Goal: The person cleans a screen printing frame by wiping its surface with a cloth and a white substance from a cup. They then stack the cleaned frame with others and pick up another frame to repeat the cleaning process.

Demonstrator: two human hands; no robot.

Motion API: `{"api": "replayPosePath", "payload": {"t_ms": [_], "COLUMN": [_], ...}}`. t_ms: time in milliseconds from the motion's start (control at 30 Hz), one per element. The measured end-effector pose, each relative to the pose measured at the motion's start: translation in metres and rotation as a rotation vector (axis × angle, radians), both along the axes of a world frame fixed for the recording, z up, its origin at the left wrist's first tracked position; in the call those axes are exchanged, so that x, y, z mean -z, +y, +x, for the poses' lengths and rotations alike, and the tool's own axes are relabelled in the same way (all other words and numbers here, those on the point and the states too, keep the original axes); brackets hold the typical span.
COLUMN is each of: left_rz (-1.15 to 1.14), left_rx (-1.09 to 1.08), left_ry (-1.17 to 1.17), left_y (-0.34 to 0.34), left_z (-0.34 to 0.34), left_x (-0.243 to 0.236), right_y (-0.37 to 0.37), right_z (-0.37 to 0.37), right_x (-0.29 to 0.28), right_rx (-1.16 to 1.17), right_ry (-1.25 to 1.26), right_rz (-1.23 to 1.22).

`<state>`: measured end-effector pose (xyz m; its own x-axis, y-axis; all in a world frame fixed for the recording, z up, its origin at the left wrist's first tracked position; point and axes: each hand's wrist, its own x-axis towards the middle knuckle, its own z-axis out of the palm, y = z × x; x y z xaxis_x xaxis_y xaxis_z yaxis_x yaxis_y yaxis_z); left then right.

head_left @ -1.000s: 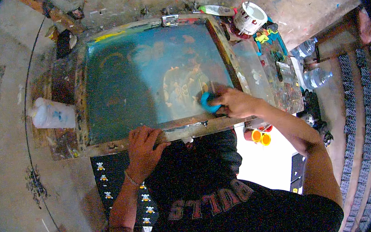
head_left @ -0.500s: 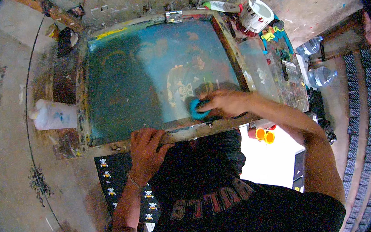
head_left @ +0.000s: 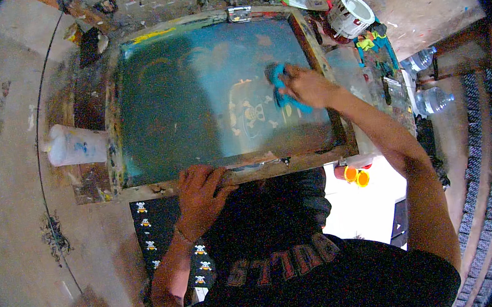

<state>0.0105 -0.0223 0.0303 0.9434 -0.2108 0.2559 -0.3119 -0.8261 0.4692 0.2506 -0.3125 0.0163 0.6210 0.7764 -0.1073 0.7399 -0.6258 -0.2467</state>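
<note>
my right hand [head_left: 305,85], gripping the crumpled blue cloth [head_left: 279,83], had moved up the teal mesh printing screen [head_left: 190,99] (wiping continued); left hand [head_left: 198,190] clamped the worn wooden frame [head_left: 260,169].

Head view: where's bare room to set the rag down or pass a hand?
Free: the bench left of the white bottle, and the screen's left half. Crowded: the right side, with paint bucket, tools and two water bottles. The left hand grips the near frame rail; the right hand presses the blue rag.
</note>
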Motion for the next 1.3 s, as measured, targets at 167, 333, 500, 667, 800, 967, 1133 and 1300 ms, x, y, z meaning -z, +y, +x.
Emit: {"api": "replayPosePath", "payload": {"t_ms": [167,333,500,667,800,967,1133,1300], "left_rz": [-0.044,-0.024,-0.028,-0.008,-0.069,-0.082,-0.005,-0.066], "left_rx": [0.011,0.037,0.023,0.012,0.013,0.002,0.032,0.031], "left_ry": [-0.072,0.002,0.016,0.006,0.032,0.026,0.004,0.009], "left_y": [0.002,0.003,0.002,0.003,0.001,0.001,0.001,-0.002], "left_z": [0.002,0.003,0.000,0.001,0.002,0.000,0.003,0.004], "left_x": [-0.002,-0.006,-0.008,-0.009,-0.007,-0.006,-0.009,-0.013], "right_y": [0.077,0.052,0.048,0.115,0.070,0.074,0.071,-0.004], "right_z": [0.022,-0.046,0.017,-0.016,-0.057,-0.020,-0.067,-0.011], "right_x": [0.049,0.006,-0.006,0.017,-0.020,-0.047,-0.012,-0.012], "right_rx": [-0.185,-0.545,0.112,-0.226,-0.501,-0.239,-0.489,-0.369], "right_ry": [-0.031,0.374,0.111,0.106,0.336,0.079,0.186,0.042], "right_rz": [0.236,0.224,0.222,0.239,0.167,-0.006,0.060,0.022]}}
